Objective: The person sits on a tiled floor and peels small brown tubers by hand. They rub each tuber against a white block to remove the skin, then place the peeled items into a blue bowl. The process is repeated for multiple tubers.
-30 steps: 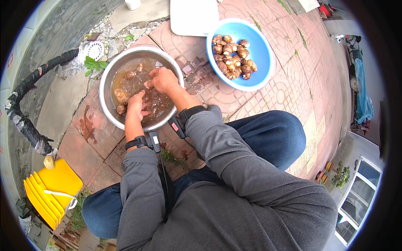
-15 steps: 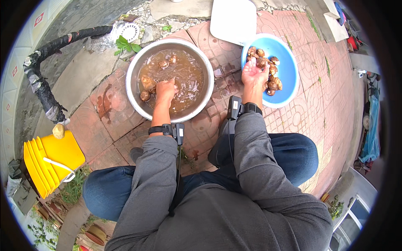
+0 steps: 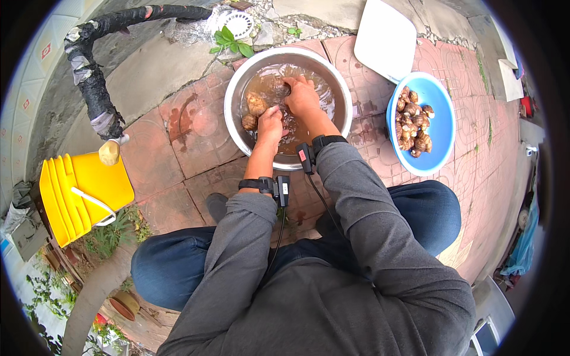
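A round metal basin (image 3: 236,127) of muddy brown water stands before me, with taro roots in it. My right hand (image 3: 304,99) reaches into the water, thumb and fingers curled around a dark taro (image 3: 282,89) partly under the surface. Close beside it, my left hand (image 3: 271,127) dips in with curled fingers; the murk hides what they hold, if anything. Left of my hands, a larger pale-brown taro (image 3: 256,103) and a smaller ringed taro (image 3: 249,122) lie near the basin wall. To the right, a blue plastic basin (image 3: 441,133) holds a pile of wet brown taros (image 3: 414,121).
A white board or lid (image 3: 386,38) lies behind the blue basin. At left are a yellow bucket (image 3: 101,184) and a black-wrapped pipe (image 3: 89,77) ending in a tap. A white drain cover (image 3: 238,25) and green leaves (image 3: 228,43) lie beyond the metal basin.
My right hand has moved left from over the blue basin into the metal basin's water, leaving the taro it held behind. My left hand stays in the water; the whole view has shifted.
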